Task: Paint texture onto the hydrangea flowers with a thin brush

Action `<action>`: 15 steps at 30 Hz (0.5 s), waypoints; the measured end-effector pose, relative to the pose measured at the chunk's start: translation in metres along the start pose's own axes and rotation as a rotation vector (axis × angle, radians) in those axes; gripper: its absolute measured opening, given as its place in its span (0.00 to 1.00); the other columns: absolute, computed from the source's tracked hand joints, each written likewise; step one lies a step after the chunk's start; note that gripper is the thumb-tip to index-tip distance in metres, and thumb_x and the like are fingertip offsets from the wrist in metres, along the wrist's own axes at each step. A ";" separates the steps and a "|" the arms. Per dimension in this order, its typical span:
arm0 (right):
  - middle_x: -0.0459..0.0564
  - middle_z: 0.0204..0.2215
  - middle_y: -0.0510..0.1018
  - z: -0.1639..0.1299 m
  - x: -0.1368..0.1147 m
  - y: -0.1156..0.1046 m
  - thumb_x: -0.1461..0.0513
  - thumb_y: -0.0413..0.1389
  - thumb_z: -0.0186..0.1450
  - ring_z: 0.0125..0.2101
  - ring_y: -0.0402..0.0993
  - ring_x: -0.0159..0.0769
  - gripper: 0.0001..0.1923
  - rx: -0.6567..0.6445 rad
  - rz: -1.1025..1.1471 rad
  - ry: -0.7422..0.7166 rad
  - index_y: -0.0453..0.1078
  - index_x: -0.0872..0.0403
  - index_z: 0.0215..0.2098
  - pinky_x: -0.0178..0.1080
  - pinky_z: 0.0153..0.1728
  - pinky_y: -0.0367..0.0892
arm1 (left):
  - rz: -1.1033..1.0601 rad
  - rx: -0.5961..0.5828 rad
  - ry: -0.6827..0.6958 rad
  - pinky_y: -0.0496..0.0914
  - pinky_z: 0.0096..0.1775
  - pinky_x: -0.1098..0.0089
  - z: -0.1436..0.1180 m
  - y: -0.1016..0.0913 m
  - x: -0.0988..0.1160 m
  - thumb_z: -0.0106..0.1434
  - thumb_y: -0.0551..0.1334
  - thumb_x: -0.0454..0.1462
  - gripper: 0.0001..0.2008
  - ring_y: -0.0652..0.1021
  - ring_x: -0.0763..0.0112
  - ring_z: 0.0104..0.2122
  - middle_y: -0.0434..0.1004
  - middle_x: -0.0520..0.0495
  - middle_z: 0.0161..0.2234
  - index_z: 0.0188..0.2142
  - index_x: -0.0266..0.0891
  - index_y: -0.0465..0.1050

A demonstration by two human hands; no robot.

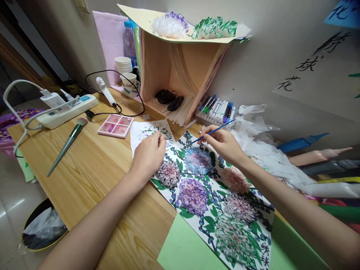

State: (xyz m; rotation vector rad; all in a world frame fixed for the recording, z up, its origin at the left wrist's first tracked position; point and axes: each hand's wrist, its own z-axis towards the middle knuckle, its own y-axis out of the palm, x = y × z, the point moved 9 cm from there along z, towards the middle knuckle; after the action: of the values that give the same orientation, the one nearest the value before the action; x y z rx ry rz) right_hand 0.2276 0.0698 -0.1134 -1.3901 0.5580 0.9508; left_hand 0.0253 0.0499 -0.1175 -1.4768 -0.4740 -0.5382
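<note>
My right hand [221, 142] pinches a thin blue paintbrush [218, 129]. The brush's tip meets the upper part of a long white sheet painted with several flowers [194, 197], dark vines and green leaves. Closest to the tip is a textured blue-and-pink flower [199, 160]. At the sheet's left edge rests my left hand [150, 153], its fingers curled closed; whatever they may hold is hidden. Just beyond it lies a white paper with dark and green paint marks [153, 129], partly covered by this hand. Green paper [180, 247] lies under the painting.
Behind stands an open box [154, 67] with petal-like flowers on top. Markers [216, 108], crumpled white plastic [258, 150] and paint tubes [323, 155] line the right. On the left are a pink palette [116, 125], a large makeup brush [67, 146], a power strip [70, 108] and paper cups [129, 80].
</note>
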 end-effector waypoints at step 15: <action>0.51 0.26 0.78 0.006 0.003 0.002 0.57 0.51 0.62 0.29 0.75 0.35 0.09 -0.015 0.057 0.013 0.66 0.55 0.32 0.38 0.30 0.66 | -0.010 0.001 -0.002 0.65 0.40 0.64 0.000 0.000 -0.001 0.65 0.45 0.39 0.14 0.75 0.62 0.40 0.78 0.45 0.38 0.31 0.40 0.68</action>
State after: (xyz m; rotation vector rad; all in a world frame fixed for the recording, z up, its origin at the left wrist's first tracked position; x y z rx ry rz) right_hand 0.2266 0.0757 -0.1158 -1.4011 0.6043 0.9937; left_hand 0.0247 0.0499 -0.1177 -1.4747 -0.4839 -0.5439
